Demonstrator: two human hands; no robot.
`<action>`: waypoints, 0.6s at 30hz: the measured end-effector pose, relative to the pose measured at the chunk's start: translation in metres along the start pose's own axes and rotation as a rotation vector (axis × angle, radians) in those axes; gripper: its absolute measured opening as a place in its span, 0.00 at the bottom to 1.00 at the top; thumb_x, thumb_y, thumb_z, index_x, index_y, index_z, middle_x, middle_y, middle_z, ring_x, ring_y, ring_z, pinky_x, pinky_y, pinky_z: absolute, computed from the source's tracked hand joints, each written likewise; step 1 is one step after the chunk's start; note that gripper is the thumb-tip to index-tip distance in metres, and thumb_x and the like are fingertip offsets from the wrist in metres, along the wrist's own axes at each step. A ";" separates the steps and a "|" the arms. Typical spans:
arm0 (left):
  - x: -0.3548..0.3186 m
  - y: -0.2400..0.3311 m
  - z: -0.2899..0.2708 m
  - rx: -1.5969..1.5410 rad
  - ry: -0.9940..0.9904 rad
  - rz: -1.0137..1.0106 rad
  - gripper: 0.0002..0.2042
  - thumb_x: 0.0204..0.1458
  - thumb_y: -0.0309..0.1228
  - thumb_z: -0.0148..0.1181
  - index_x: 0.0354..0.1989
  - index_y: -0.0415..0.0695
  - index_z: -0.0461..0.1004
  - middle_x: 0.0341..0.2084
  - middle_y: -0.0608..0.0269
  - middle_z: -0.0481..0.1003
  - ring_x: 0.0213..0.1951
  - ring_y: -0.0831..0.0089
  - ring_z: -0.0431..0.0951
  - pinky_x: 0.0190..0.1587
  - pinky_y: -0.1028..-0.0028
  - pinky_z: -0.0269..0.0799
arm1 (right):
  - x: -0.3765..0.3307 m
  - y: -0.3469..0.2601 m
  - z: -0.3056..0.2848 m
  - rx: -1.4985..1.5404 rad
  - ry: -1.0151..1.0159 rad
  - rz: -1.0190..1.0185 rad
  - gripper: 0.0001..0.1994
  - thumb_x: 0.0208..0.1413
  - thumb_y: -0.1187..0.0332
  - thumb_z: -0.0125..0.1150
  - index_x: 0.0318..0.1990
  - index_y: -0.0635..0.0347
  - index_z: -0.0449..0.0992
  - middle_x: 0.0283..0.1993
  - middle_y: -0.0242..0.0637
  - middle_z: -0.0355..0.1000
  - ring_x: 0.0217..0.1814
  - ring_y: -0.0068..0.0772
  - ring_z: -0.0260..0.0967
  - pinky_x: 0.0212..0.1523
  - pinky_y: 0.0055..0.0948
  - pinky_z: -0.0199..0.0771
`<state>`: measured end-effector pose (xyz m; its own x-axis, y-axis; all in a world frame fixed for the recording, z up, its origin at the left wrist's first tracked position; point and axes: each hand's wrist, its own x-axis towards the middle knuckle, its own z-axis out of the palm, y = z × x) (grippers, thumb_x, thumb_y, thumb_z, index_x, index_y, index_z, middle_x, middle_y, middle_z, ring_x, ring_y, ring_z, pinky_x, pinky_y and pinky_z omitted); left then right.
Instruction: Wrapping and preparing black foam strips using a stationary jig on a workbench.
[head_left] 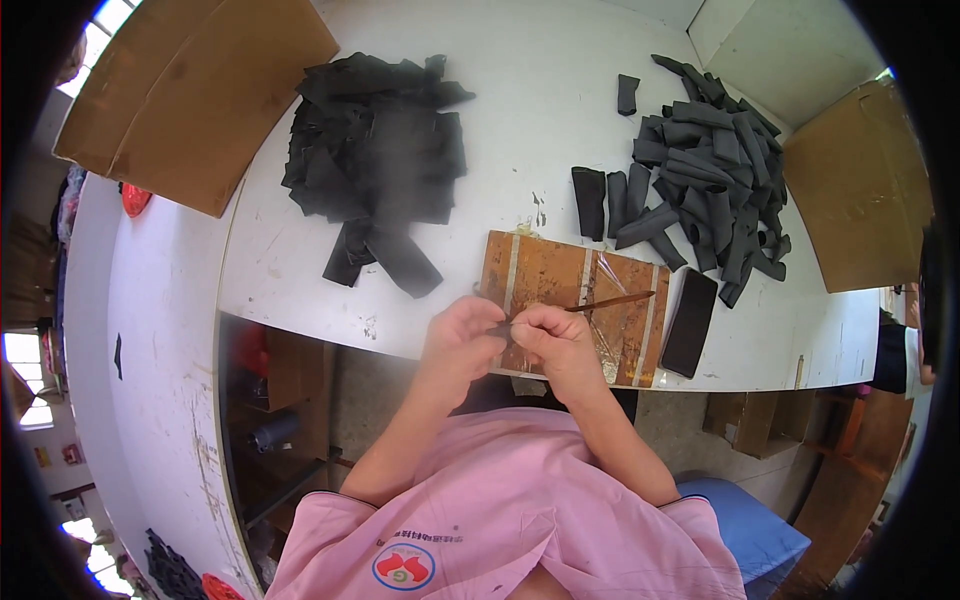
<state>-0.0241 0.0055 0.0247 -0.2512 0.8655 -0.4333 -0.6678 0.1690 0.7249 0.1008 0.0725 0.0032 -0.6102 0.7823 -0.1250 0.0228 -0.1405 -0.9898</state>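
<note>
My left hand (463, 340) and my right hand (556, 345) meet over the near left edge of a brown board (560, 262). Both are closed, fingertips pinching a small dark piece of material (505, 330) that the fingers mostly cover. A thin brown stick-like tool (615, 301) stretches rightward from beside my right hand across the board. Whether my right hand also grips it, I cannot tell. The board has pale strips across it and dark stains. Beyond my left hand, a pile of flat black fabric pieces (380, 150) spreads over the white table.
Dark rolled tubes (715, 160) are heaped at the far right, with several nearer the board. A black phone (690, 322) lies right of the board. Cardboard boxes (190, 100) flank the white table (540, 90). A blue stool (745, 525) stands at lower right.
</note>
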 end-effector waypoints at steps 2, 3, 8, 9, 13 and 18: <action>-0.001 -0.006 0.003 0.160 0.085 0.059 0.07 0.39 0.15 0.49 0.28 0.37 0.66 0.19 0.68 0.66 0.14 0.88 0.61 0.12 0.87 0.53 | -0.006 0.001 0.004 0.760 -0.087 0.406 0.04 0.49 0.71 0.54 0.27 0.62 0.71 0.24 0.27 0.64 0.21 0.18 0.57 0.22 0.18 0.57; -0.001 -0.009 0.011 0.255 0.201 0.209 0.07 0.40 0.15 0.47 0.29 0.36 0.66 0.19 0.68 0.66 0.16 0.87 0.63 0.12 0.87 0.56 | -0.009 -0.006 0.012 0.898 -0.027 0.525 0.05 0.50 0.69 0.54 0.26 0.59 0.70 0.22 0.26 0.63 0.20 0.17 0.55 0.22 0.18 0.55; -0.002 -0.020 0.003 0.346 0.261 0.348 0.08 0.39 0.15 0.46 0.30 0.36 0.67 0.21 0.63 0.71 0.15 0.86 0.66 0.13 0.86 0.60 | -0.009 -0.003 0.009 0.700 -0.134 0.418 0.07 0.51 0.67 0.52 0.24 0.58 0.66 0.21 0.24 0.62 0.22 0.17 0.57 0.25 0.17 0.57; -0.003 -0.011 0.001 0.274 0.199 0.193 0.08 0.39 0.14 0.47 0.30 0.36 0.66 0.20 0.62 0.71 0.12 0.86 0.64 0.11 0.86 0.56 | -0.009 0.002 0.004 0.621 -0.095 0.411 0.07 0.51 0.67 0.52 0.24 0.57 0.66 0.21 0.24 0.62 0.23 0.16 0.57 0.26 0.16 0.58; -0.019 0.005 0.008 -0.145 -0.129 -0.025 0.11 0.39 0.13 0.49 0.33 0.34 0.66 0.19 0.62 0.69 0.09 0.87 0.56 0.10 0.86 0.52 | -0.016 -0.006 -0.003 0.627 -0.086 0.373 0.06 0.51 0.70 0.50 0.24 0.57 0.67 0.24 0.24 0.62 0.26 0.15 0.58 0.29 0.15 0.59; -0.038 0.021 0.026 -0.618 -0.685 -0.312 0.17 0.39 0.14 0.50 0.42 0.34 0.65 0.20 0.64 0.68 0.10 0.87 0.57 0.12 0.87 0.54 | -0.026 -0.025 -0.007 0.632 -0.281 -0.055 0.04 0.50 0.71 0.51 0.26 0.59 0.68 0.33 0.27 0.63 0.31 0.16 0.60 0.33 0.17 0.61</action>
<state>-0.0104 -0.0110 0.0703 0.3304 0.9438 -0.0110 -0.9345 0.3287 0.1366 0.1218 0.0598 0.0303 -0.7811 0.6237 0.0310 -0.4277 -0.4981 -0.7543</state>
